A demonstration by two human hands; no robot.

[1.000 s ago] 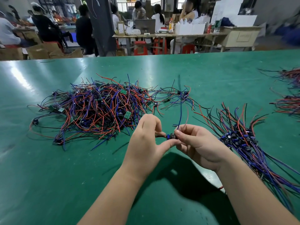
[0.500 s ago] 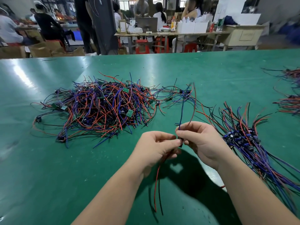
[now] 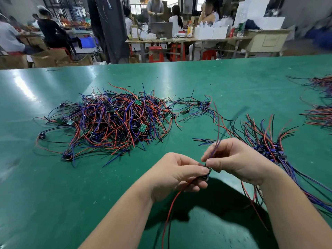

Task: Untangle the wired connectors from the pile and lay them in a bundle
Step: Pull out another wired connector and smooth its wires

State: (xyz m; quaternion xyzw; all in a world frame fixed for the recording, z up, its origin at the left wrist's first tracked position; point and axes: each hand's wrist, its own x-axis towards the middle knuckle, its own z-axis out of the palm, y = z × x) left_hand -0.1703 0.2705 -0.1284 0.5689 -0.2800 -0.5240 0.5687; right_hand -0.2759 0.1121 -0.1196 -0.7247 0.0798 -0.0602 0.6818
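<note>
Hands met just below the middle of the view, above a green table [image 3: 53, 194]. The left hand [image 3: 177, 174] had its thumb and curled fingers pinched on a small dark wired connector [image 3: 208, 171]. The lower leads [image 3: 172, 203], one red and one black, trailed from under that hand toward six o'clock. The right hand [image 3: 239, 160] met the left at the fingertips. It pinched the same connector's upper leads [image 3: 217, 139], purple-blue and red, just above the dark body. These rose toward twelve o'clock and were blurred at their far ends.

The pile [image 3: 115, 123] lay on the table at ten o'clock from the hands, well apart from them. It was a tangle of red, blue-purple and black wire dotted with small green boards [image 3: 143, 127]. Loose strands straggled from its three o'clock side.

The bundle [image 3: 269, 150] lay at three o'clock from the hands, just beside the right wrist. Its dark connectors were clustered together, its free ends fanned toward twelve o'clock, and its long leads ran off toward five o'clock.

Two more heaps [image 3: 321, 115] of wire sat at the frame's three o'clock edge. Beyond the table's far edge, at twelve o'clock, people [image 3: 177, 20] sat at work tables [image 3: 179, 40] with red stools [image 3: 156, 53] beneath.
</note>
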